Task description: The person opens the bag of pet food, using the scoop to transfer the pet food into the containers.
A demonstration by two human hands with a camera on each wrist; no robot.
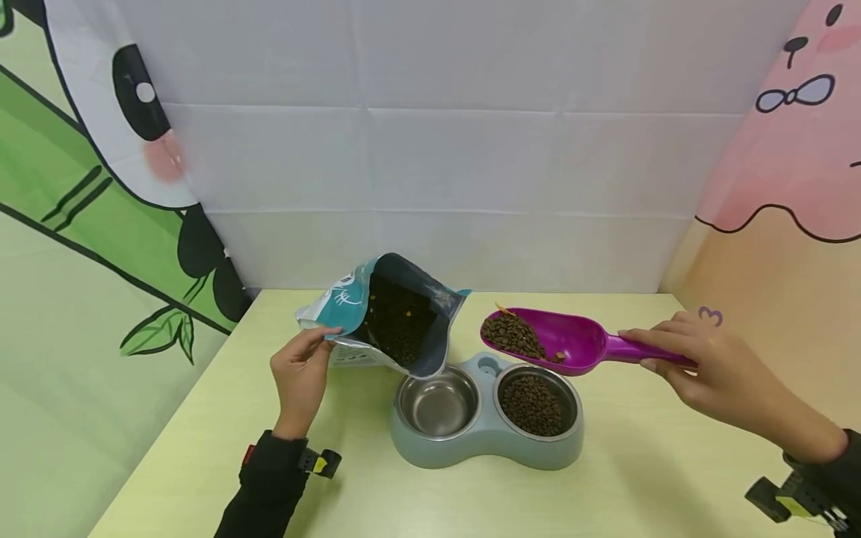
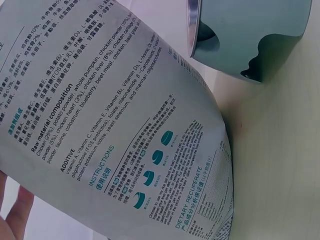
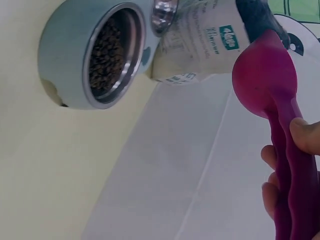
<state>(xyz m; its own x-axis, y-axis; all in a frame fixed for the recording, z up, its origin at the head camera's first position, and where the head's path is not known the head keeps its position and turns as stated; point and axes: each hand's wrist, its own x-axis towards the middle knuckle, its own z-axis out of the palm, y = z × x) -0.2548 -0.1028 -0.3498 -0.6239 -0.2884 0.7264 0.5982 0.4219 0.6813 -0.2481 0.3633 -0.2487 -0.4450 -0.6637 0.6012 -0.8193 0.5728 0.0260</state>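
Note:
My left hand (image 1: 300,375) pinches the top edge of a teal and white pet food bag (image 1: 343,306), whose mouth gapes open and tilts toward me. Brown kibble (image 1: 401,317) fills its inside. Its printed side, with feeding text, faces the left wrist view. Out to the right, my right hand (image 1: 713,366) grips the handle of a purple scoop (image 1: 581,340). Kibble heaps at the scoop's front end, which hangs over the back of a double pet bowl (image 1: 487,444). The bowl's left steel dish (image 1: 439,403) is bare; kibble (image 1: 531,403) lies in its right dish.
A pale yellow table (image 1: 377,501) carries the bowl. Behind it hangs a creased white backdrop (image 1: 464,164), with a cartoon panda (image 1: 134,112) at left and a pink figure (image 1: 787,172) at right. Cameras are strapped to both wrists.

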